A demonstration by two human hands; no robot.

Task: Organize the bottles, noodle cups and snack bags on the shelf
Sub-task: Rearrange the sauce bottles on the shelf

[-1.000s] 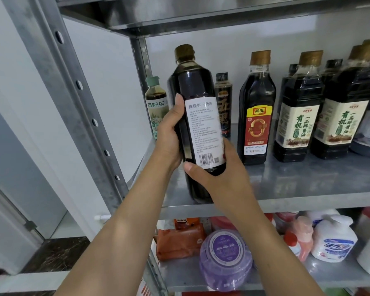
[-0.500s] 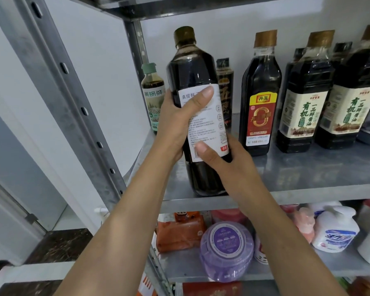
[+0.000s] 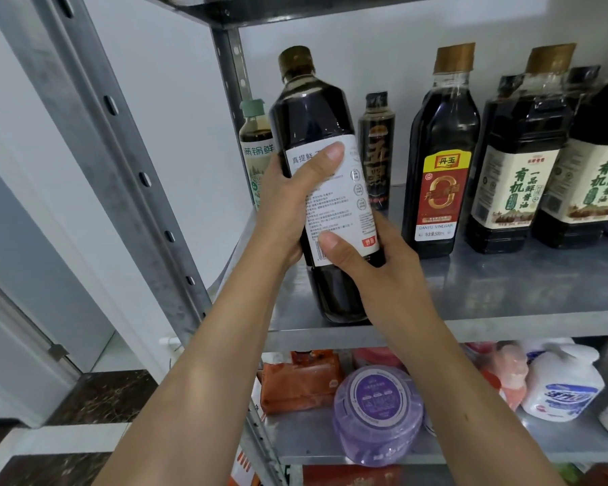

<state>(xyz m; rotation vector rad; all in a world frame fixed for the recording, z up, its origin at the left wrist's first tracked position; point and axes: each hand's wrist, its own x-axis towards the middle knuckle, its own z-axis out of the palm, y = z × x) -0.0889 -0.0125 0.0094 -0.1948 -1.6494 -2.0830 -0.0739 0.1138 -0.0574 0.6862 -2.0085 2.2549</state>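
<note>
Head view: both hands are clamped on 1 tall dark bottle at the near left end of the metal shelf. The left hand wraps the bottle's left side, thumb laid across the top of the white label. The right hand grips lower, thumb on the label's bottom part, fingers round the far side. The bottle leans slightly left with its back label toward the camera and its base at the shelf's near edge; I cannot tell whether the base touches the metal.

Behind it to the left stands a green-capped bottle, partly hidden. Just right and farther back is a slim black bottle, then a vinegar bottle and 2 soy sauce bottles in a row toward the right. On the level below sit a purple round tub, an orange pack and a white pump bottle.

The step looks like setting this bottle into line with the row. To do it well, turn it until the front label faces out like its neighbours', stand it upright, and slide it back from the edge into the gap left of the vinegar bottle. Mind the slim black bottle, which looks easy to knock. Let go only once the base sits flat.
</note>
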